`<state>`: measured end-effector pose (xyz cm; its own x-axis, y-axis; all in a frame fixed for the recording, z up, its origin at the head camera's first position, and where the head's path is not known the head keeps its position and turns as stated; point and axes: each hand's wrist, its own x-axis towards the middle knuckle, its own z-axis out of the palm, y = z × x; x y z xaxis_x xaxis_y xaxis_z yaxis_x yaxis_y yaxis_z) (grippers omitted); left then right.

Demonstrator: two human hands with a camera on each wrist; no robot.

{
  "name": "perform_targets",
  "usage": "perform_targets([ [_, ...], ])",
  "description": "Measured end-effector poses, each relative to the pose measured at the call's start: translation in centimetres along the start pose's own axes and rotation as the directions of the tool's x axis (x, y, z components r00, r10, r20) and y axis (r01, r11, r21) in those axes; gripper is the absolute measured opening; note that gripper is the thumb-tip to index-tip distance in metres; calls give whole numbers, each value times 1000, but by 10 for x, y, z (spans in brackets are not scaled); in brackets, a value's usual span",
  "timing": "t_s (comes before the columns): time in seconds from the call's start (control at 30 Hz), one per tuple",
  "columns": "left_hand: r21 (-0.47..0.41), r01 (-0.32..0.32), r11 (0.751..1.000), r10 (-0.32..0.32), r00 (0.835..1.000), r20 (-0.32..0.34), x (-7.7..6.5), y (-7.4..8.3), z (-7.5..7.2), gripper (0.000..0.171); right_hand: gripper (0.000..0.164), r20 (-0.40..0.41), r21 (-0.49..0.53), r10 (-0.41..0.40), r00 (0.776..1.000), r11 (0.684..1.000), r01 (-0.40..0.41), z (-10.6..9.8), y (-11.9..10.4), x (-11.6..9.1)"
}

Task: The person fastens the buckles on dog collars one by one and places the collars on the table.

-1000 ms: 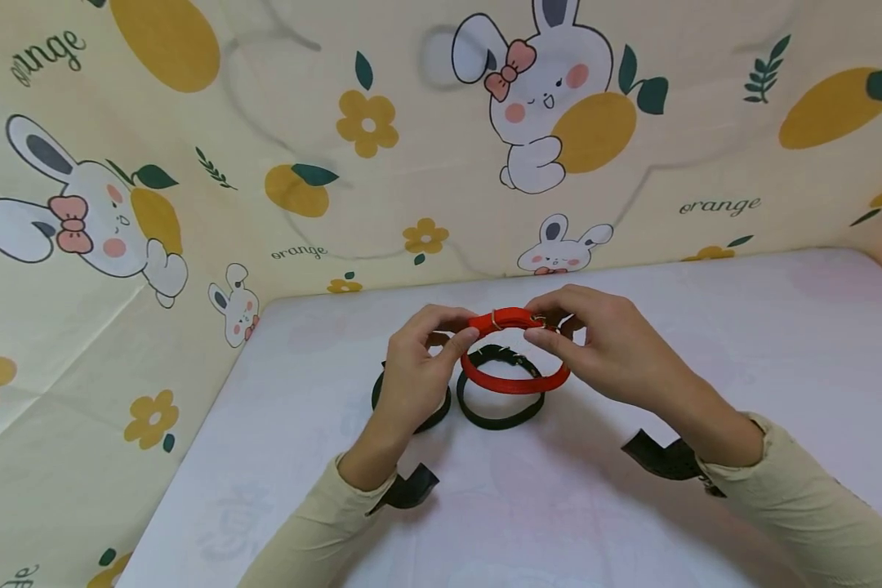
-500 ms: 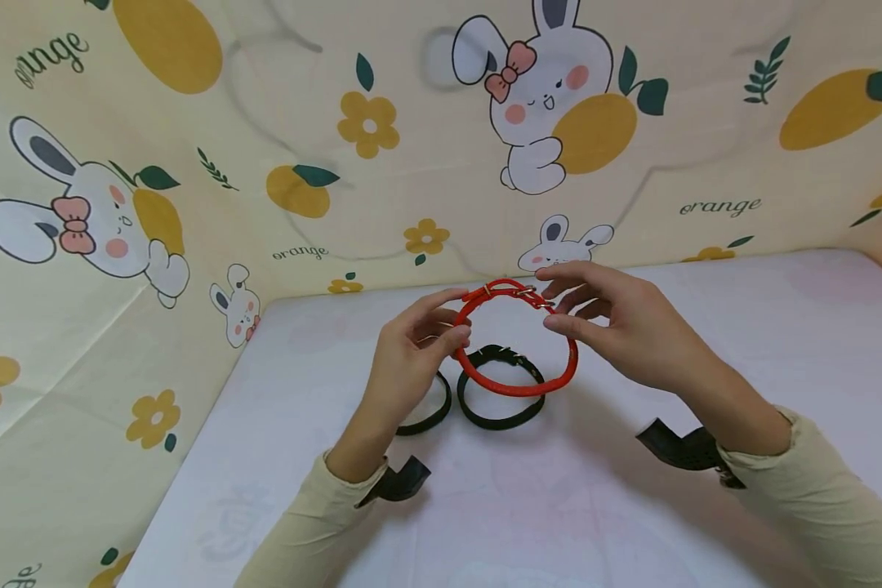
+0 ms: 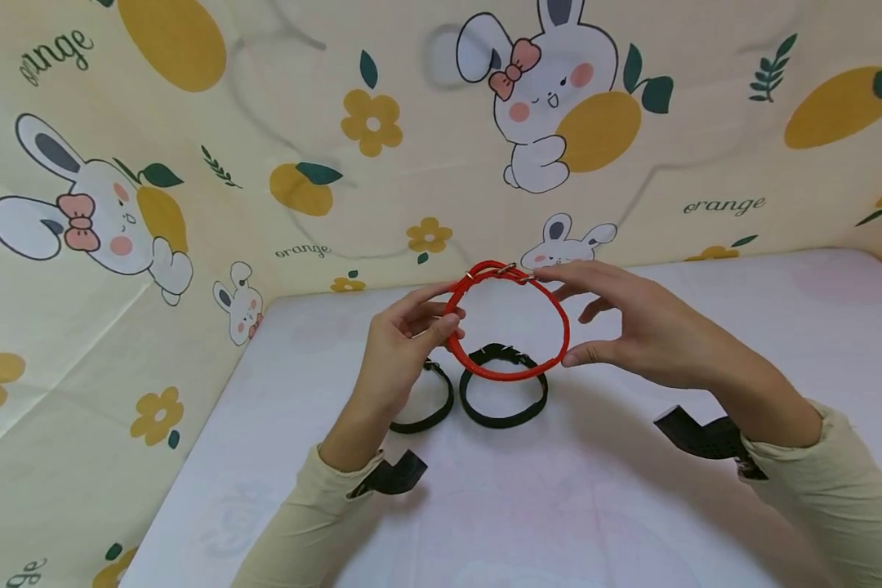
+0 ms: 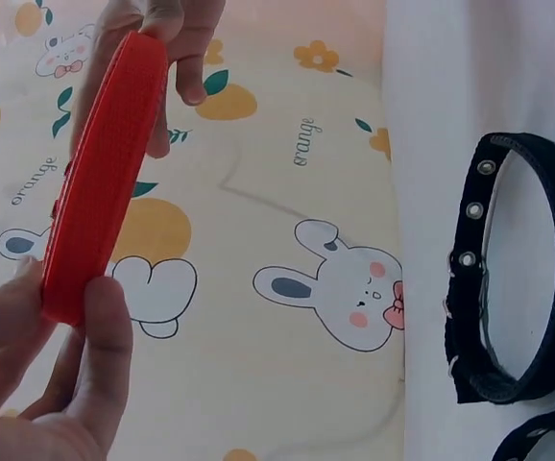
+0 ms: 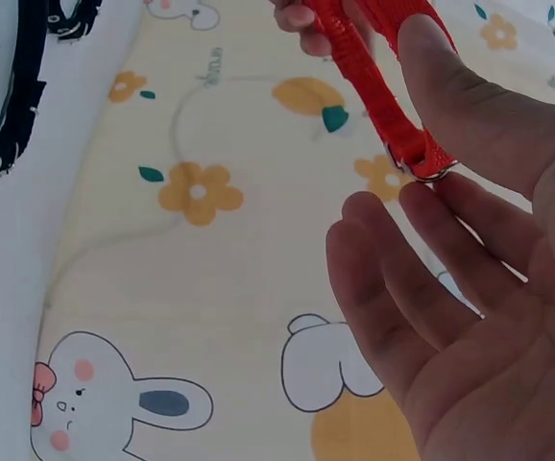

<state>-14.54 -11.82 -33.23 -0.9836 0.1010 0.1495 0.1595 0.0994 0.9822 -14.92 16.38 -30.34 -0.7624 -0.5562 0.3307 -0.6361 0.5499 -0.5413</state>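
Note:
A red dog collar (image 3: 510, 376), buckled into a ring with metal fittings along its far edge, is held up above the table. My left hand (image 3: 391, 351) pinches its left side between thumb and fingers; the left wrist view has the red band (image 4: 105, 182) edge-on. At the other side, my right hand (image 3: 643, 331) spreads around the rim, its thumb touching the band and its index finger by the fittings. From the right wrist, the fingers (image 5: 422, 317) look extended and loose near the metal ring. Below lies a black collar (image 3: 503, 422).
Another black collar (image 3: 422, 426) lies to the left, partly hidden behind my left hand. Eyelets show on a black collar (image 4: 470, 279) in the left wrist view. The white tabletop (image 3: 529, 523) meets a rabbit-and-orange printed cloth (image 3: 382, 188) at the back and left.
The red collar has been raised and tilted up so its ring faces me more openly. My right hand has loosened from its pinch at the fittings, spreading thumb and index apart. The black collars stay put.

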Motion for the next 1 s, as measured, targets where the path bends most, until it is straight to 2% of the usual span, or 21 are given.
perform_targets([
  [0.17, 13, 9, 1000, -10, 1000, 30, 0, -1, -1, 43, 93, -26, -6, -16, 1000, 1000, 16, -1, 2, 0],
  [0.3, 36, 12, 999, -16, 993, 113, 0, 0, -6, 52, 93, -29, 3, -24, 999, 1000, 24, 0, 4, 1],
  [0.37, 84, -16, 996, -1, 981, 192, 2, -1, -11, 63, 94, -26, 8, -9, 1000, 1000, 10, 0, 5, 2],
  [0.43, 142, -64, 988, 22, 960, 278, 4, -3, -15, 75, 94, -22, 12, -4, 1000, 1000, 4, 0, 6, 3],
  [0.53, 232, -149, 961, 55, 929, 365, 9, -9, -16, 86, 92, -9, 5, 0, 1000, 1000, 0, 0, 10, 4],
  [0.6, 280, -179, 943, 63, 924, 378, 13, -13, -14, 84, 90, 6, -9, -3, 1000, 1000, 3, -2, 14, 3],
  [0.77, 350, -228, 908, 94, 928, 360, 26, -19, -2, 77, 88, 60, -39, 22, 998, 999, -20, -7, 28, 2],
  [0.9, 395, -246, 885, 98, 928, 358, 36, -22, 11, 76, 86, 101, -54, 77, 992, 996, -72, -10, 41, 2],
  [1.0, 443, -235, 865, 75, 934, 350, 43, -25, 19, 79, 83, 125, -62, 127, 984, 991, -120, -10, 51, 0],
])
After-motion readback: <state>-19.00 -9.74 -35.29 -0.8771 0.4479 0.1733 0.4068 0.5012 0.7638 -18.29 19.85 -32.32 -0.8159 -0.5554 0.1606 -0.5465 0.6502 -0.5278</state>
